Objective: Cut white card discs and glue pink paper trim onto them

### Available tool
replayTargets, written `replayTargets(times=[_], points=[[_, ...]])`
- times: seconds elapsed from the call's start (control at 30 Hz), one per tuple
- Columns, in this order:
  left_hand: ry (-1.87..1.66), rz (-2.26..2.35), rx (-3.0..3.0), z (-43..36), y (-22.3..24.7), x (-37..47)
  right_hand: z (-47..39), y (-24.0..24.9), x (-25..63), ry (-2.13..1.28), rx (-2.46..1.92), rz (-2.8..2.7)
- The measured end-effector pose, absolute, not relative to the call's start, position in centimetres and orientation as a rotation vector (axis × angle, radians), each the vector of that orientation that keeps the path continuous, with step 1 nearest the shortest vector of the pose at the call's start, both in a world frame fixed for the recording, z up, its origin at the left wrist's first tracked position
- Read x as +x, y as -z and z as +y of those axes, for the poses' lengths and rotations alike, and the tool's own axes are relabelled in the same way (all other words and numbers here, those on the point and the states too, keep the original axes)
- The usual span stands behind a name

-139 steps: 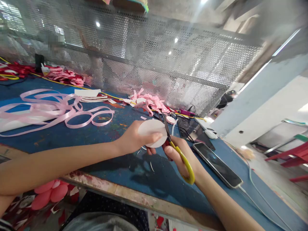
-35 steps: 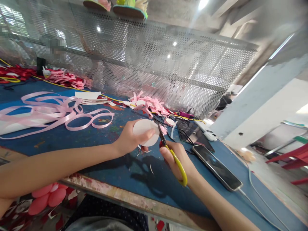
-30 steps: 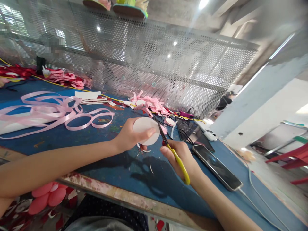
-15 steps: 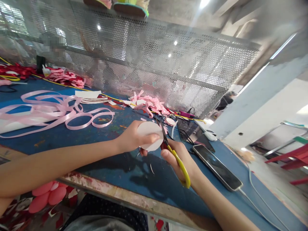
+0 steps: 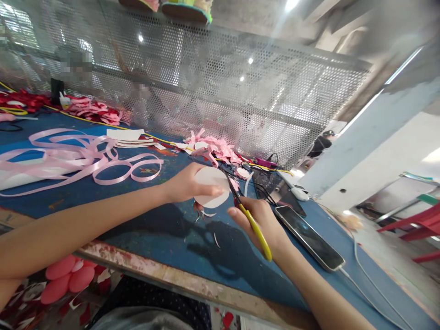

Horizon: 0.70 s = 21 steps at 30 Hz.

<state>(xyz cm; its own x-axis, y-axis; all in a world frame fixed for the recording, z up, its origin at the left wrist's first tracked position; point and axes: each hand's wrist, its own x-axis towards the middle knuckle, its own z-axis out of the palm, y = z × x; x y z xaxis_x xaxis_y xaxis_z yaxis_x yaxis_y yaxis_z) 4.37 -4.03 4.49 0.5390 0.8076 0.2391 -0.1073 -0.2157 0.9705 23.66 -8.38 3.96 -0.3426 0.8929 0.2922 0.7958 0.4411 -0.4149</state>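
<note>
A round white paper disc [image 5: 210, 177] is pinched in my left hand [image 5: 185, 184], the thumb lying across its face. My right hand [image 5: 259, 220] is closed around yellow-handled scissors [image 5: 253, 224], whose dark blades reach up along the disc's right edge. Thin white paper slivers [image 5: 207, 213] hang just under the disc, by my left fingertips. Another curved sliver [image 5: 217, 240] lies on the blue tabletop [image 5: 165, 247] below. Part of my right fingers is hidden behind the scissors.
Loops of pink ribbon [image 5: 113, 172] spread over the left side. Behind them sits a stack of white paper [image 5: 125, 134]. Pink ribbon pieces [image 5: 216, 145] pile before a perforated metal screen [image 5: 220, 87]. A phone [image 5: 309, 237] on a white cable lies beside my right wrist.
My left hand has raised the disc slightly and shifted it left, and it looks turned a little. The scissors have moved up slightly. More slivers show beneath the disc.
</note>
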Motion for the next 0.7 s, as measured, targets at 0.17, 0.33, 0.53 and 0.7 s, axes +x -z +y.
replayTargets(times=[0.17, 0.33, 0.53, 0.7], points=[[-1.140, 0.439, 1.178, -3.7, -2.3, 5.7, -8.1, -2.9, 23.3, -0.249, -1.414, -1.996], [-1.251, 0.540, 1.113, -5.4, -1.4, 7.1, -8.0, -2.4, 22.8, -0.286, -1.428, -2.063], [-1.313, 0.643, 1.420, -6.2, -1.7, 6.9, -8.5, -2.5, 22.7, -0.486, -1.297, -2.138], [-1.317, 0.678, 1.458, -6.3, -1.7, 6.8, -8.6, -2.0, 22.7, -0.636, -1.138, -2.107]])
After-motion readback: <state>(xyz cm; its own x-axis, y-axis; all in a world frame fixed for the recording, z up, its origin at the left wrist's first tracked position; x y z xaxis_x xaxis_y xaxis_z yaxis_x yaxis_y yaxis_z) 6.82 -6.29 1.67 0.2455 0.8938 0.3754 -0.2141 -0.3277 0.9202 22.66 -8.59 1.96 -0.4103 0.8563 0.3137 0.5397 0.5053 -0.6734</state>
